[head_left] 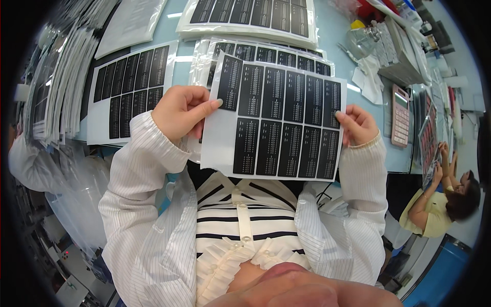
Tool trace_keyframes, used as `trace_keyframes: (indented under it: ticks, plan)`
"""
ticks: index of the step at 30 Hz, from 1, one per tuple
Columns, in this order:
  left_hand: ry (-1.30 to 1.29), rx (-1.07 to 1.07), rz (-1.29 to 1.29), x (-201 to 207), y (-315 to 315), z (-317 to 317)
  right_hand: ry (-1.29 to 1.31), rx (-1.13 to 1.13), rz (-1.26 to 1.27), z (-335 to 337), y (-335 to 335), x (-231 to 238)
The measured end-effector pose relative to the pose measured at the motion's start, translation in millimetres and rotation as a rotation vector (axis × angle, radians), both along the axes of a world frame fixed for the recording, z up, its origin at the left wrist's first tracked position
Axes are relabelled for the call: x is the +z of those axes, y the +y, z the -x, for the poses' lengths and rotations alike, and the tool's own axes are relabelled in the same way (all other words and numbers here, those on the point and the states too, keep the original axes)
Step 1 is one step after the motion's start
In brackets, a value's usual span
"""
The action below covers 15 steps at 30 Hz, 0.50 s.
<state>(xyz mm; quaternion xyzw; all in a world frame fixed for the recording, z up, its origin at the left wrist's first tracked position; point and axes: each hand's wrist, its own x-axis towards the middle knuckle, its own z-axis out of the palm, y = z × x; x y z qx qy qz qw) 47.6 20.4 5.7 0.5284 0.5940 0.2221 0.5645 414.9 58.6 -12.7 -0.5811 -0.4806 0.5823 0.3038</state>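
While two bare hands lift it above the front edge of a light blue tabletop (396,158), a white sheet of black labels (286,102) tilts toward its holder, a person in a pinstriped white jacket (143,169) over a striped top (245,217). The left hand (179,112) pinches the sheet's left edge, thumb on the printed face; the right hand (359,125) clamps the opposite edge, thumb likewise in front. Six labels fill the upper row and five the lower, with a bare white patch at lower left. Directly behind the sheet, and partly hidden by it, lie similar sheets in clear plastic (265,52); a thicker label stack (250,15) sits beyond. More label sheets (130,92) rest beside the left hand. On the right are a pink calculator (400,115), crumpled white tissue (369,79) and a clear jar (362,42). At far right, a co-worker in yellow (429,212) handles sheets at another spot.
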Motion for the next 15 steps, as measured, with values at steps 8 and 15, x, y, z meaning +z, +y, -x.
trace_keyframes:
  ticks: [8,15]
  plan:
    - [-0.054,0.022,-0.249,1,-2,8,0.043,0.073,-0.273,-6,2,16]
    - [-0.098,0.222,-0.918,-4,6,15,0.133,0.049,-0.935,7,12,14]
